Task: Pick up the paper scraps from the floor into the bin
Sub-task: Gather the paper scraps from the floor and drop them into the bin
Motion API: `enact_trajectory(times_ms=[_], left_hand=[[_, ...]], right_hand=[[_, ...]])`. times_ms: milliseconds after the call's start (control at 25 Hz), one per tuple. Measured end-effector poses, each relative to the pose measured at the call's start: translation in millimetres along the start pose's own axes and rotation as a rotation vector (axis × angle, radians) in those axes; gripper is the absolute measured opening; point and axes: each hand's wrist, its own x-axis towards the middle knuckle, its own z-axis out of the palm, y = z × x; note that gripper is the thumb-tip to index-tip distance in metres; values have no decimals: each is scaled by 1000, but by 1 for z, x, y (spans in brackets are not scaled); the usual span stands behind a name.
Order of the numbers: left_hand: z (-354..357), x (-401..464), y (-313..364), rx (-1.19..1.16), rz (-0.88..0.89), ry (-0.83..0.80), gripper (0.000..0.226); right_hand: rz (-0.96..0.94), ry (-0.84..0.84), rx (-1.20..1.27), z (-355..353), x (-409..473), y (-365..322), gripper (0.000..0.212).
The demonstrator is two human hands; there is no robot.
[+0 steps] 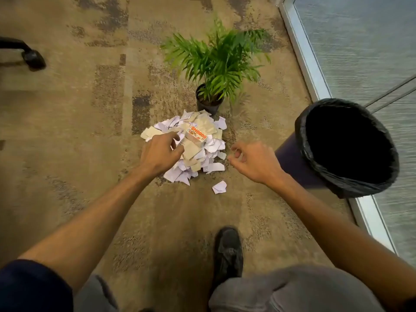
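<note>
A heap of white and beige paper scraps (202, 152) lies on the carpet in the middle of the view, with a small orange-printed carton (197, 135) on top. One stray scrap (219, 187) lies apart, just in front of the heap. My left hand (158, 154) hovers over the heap's left side with fingers loosely curled, holding nothing. My right hand (253, 162) hangs just right of the heap, fingers loosely bent and empty. The dark bin (299, 161) with a black liner stands to the right, its mouth open.
A potted palm (216, 64) stands directly behind the heap, its black pot touching the scraps. A glass wall with a pale frame (308, 64) runs along the right. A chair caster (33, 59) sits far left. My black shoe (228, 251) is planted below the heap.
</note>
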Motion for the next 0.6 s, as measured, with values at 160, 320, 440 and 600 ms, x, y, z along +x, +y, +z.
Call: enact_trajectory(times_ms=[160, 320, 440, 600], left_hand=[[55, 30, -17, 65, 92, 11, 36], [87, 58, -12, 163, 182, -27, 47], [95, 75, -10, 307, 237, -100, 59], [98, 95, -17, 515, 269, -211, 72]], right_hand=[[-21, -16, -33, 58, 11, 34, 33], [-14, -25, 15, 86, 28, 60, 31], [-58, -20, 10, 84, 46, 68, 26], [-128, 1, -61, 65, 78, 72, 29]])
